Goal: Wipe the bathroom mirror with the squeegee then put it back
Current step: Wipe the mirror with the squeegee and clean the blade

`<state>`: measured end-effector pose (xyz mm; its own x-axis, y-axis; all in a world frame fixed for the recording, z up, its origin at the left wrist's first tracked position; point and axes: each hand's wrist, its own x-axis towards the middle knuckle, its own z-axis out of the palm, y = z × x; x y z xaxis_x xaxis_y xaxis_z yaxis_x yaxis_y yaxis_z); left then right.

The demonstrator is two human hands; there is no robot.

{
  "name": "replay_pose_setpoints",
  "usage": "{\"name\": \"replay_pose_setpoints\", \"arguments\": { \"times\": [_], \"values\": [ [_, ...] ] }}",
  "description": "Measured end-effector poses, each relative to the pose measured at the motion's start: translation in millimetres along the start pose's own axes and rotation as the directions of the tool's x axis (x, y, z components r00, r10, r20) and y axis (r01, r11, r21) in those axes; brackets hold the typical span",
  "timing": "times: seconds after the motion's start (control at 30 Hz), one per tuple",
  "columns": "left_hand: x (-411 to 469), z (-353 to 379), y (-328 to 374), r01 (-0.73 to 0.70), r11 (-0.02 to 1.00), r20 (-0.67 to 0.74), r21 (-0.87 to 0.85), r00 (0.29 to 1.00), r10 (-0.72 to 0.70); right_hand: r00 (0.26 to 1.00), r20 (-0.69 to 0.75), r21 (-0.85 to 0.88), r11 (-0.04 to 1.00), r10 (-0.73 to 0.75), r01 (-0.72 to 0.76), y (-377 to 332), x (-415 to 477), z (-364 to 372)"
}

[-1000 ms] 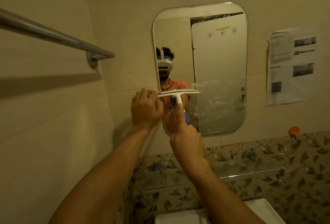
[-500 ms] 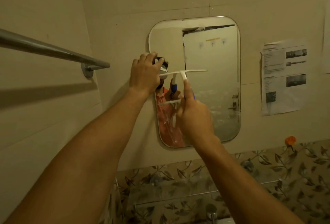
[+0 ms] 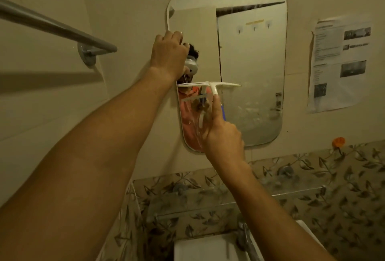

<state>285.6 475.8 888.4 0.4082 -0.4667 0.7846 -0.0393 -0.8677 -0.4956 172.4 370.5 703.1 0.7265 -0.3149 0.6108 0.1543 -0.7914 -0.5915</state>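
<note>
Pulled squeegee (image 3: 208, 84) lower on mirror (image 3: 250, 62), toward 6 o'clock; right hand (image 3: 224, 135) fingers clamped around it, left hand (image 3: 168, 56) fingers hooked over 10 o'clock edge, probably for steadying.

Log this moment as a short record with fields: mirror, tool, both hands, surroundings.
mirror: on the wall; cloudy film on the lower right, wet streaks on the lower left
tool: squeegee, white blade level against the mirror's left half, about mid-height
right hand: grips the squeegee's blue handle, index finger laid up along the neck
left hand: fingers curled at the mirror's left edge, above the blade; grip unclear
surroundings: towel rail on the left, paper notice on the right, tap below
</note>
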Motion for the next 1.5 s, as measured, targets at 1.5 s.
{"name": "replay_pose_setpoints", "arguments": {
  "times": [1.5],
  "values": [
    [5.8,0.4,12.3,0.099,0.991,0.083,-0.093,0.992,-0.091,0.997,0.000,0.112,0.990,-0.082,0.082,29.9,-60.5,23.5]
  ]
}}
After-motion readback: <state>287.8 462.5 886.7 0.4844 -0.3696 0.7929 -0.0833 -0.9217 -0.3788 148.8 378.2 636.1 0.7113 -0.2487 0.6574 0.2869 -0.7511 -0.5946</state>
